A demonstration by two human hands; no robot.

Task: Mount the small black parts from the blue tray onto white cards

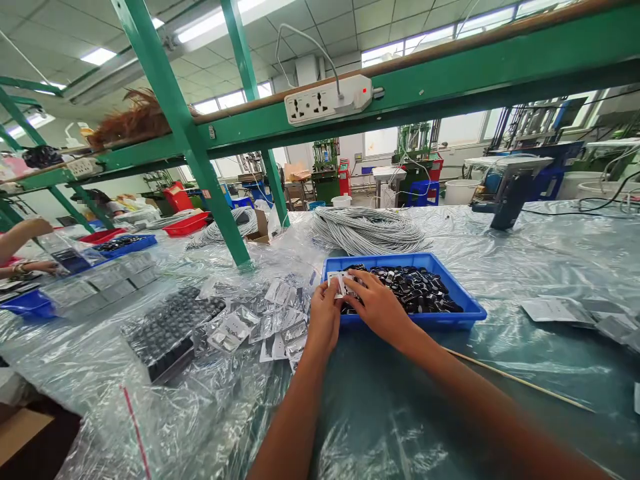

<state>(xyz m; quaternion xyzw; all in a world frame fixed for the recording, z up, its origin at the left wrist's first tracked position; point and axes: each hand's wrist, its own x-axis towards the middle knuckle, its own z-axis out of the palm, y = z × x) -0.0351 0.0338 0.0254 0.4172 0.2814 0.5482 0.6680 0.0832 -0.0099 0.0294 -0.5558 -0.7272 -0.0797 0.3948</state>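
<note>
Both my hands meet over the near left corner of a blue tray that holds many small black plastic parts. Between them is a small white card, perhaps a packet, with dark marks on it. My left hand pinches its lower left side with thumb and fingers. From the right, my right hand has its fingers closed over the card's other side. Left of my hands lies a loose pile of clear packets with cards. Beyond it sits a block of dark rounded parts under clear plastic.
A coil of grey cable lies behind the tray. A green post and a beam with a power strip cross the bench. More flat packets lie at right, near a thin stick. At far left, another person's hands work.
</note>
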